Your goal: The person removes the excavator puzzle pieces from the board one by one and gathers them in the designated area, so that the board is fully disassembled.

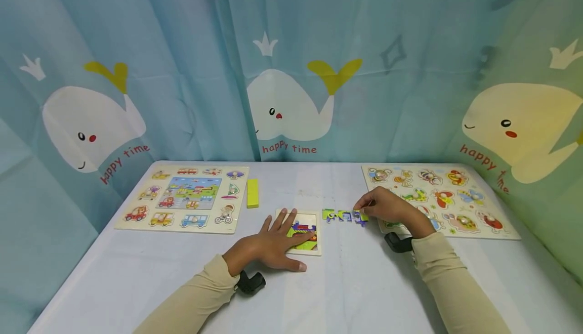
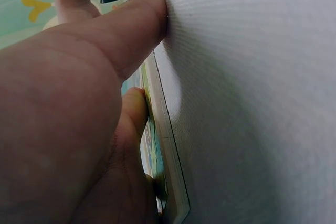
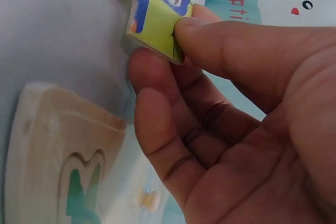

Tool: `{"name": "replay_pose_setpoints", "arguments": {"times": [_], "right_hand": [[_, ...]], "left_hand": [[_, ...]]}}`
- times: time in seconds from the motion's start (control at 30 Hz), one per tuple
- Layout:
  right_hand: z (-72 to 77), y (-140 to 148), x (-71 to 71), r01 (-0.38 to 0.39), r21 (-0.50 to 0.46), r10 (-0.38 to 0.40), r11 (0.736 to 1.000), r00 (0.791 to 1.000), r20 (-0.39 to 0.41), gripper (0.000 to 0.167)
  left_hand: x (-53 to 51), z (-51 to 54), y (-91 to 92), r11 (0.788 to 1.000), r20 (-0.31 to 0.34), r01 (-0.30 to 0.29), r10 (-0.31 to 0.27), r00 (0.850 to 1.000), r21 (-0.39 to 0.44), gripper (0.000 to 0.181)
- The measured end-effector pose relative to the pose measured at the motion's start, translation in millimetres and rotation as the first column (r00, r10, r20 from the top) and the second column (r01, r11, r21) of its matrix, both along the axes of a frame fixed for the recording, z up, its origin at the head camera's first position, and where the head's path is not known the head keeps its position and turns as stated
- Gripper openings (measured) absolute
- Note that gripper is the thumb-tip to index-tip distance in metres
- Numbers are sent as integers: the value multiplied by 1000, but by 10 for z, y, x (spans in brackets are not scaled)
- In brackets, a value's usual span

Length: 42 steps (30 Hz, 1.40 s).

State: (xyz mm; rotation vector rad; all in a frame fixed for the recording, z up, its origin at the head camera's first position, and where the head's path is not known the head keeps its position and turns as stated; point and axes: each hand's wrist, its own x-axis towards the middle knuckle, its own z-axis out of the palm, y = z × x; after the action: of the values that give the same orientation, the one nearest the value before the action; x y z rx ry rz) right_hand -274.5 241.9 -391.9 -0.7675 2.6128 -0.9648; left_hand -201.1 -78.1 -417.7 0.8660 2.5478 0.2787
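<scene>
My left hand [image 1: 275,245] lies spread over a small framed jigsaw puzzle [image 1: 311,247], its fingers across the tray and the thumb on the tablecloth. Part of the picture, purple, red and green, shows between and beside the fingers. To the right of the tray, my right hand [image 1: 387,206] pinches a puzzle piece [image 3: 163,19], green and blue-purple, between thumb and fingers. Two more pieces lie in a row left of it: a middle piece [image 1: 344,216] and a green-topped piece [image 1: 329,215]. In the left wrist view, the tray's wooden edge [image 2: 167,140] sits beside the fingers.
A vehicle peg board [image 1: 175,230] lies at the back left, with a yellow block [image 1: 252,193] by its right edge. An insect peg board [image 1: 489,211] lies at the back right, partly under the right hand. Behind the table hangs a whale-print curtain [image 1: 196,71].
</scene>
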Motion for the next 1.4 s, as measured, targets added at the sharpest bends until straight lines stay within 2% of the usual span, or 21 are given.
{"name": "replay_pose_setpoints", "arguments": {"times": [0.23, 0.47, 0.73, 1.0, 1.13, 1.4], "right_hand": [[-29, -48, -7, 43, 37, -43, 998, 999, -18, 13], [-40, -87, -14, 97, 88, -93, 991, 994, -51, 11], [-31, -112, -23, 159, 104, -145, 982, 980, -133, 11], [-46, -183, -35, 126, 47, -118, 991, 983, -139, 13], [-37, -235, -27, 111, 26, -105, 994, 982, -157, 15], [-50, -439, -11, 70, -27, -74, 997, 984, -164, 18]], "left_hand": [[11, 2, -12, 1000, 13, -15, 15, 1000, -7, 77], [31, 22, -37, 1000, -6, -9, 9, 1000, 5, 76], [30, 16, -53, 1000, -9, -12, 12, 1000, 6, 76], [24, 22, 10, 999, -8, -47, 47, 999, 21, 79], [32, 17, 53, 998, -30, -56, 57, 998, 25, 79], [51, 3, -68, 997, -54, -59, 62, 997, 59, 78]]}}
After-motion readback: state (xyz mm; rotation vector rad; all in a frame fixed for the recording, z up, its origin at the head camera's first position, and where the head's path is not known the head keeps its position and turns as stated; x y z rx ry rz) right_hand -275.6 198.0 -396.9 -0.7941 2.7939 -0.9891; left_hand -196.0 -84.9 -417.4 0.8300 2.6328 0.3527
